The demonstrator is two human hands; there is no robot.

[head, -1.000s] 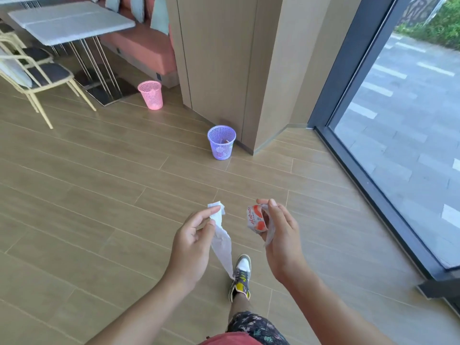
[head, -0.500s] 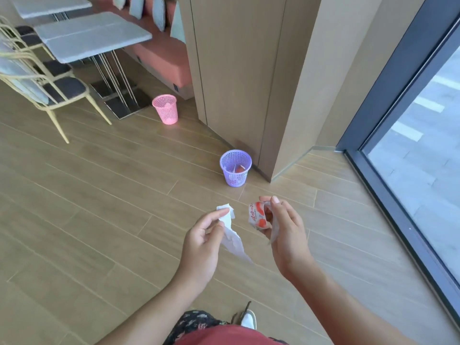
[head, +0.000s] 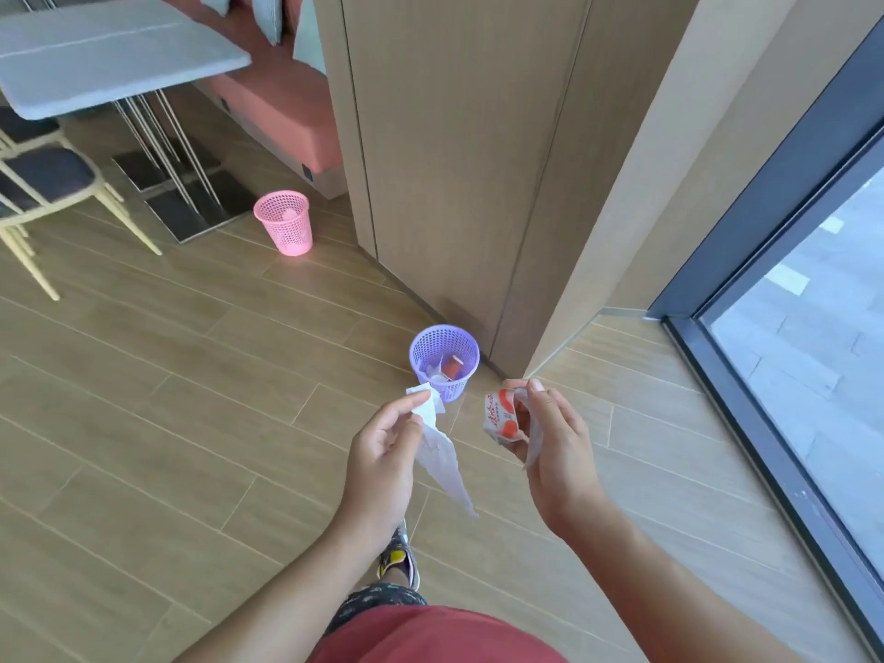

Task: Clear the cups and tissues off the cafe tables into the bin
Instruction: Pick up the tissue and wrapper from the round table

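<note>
My left hand [head: 382, 466] pinches a white tissue [head: 437, 447] that hangs down from thumb and forefinger. A crushed red-and-white paper cup [head: 500, 416] sits in the curled fingers of my right hand [head: 557, 452], together with a thin strip of tissue. Both hands are held out over the floor, just short of a purple mesh bin [head: 445, 361]. The bin stands against the base of a wooden pillar and holds a red cup and some white paper.
A pink mesh bin [head: 285, 222] stands farther left by the red bench [head: 282, 112]. A grey table [head: 105, 55] and a cream-framed chair [head: 48, 184] are at the upper left. The wooden pillar [head: 454, 160] rises behind the purple bin; a dark-framed glass wall [head: 765, 375] runs along the right.
I have walked toward the purple bin, which now lies just beyond my hands. Both hands keep the same hold on the tissue and the cup.
</note>
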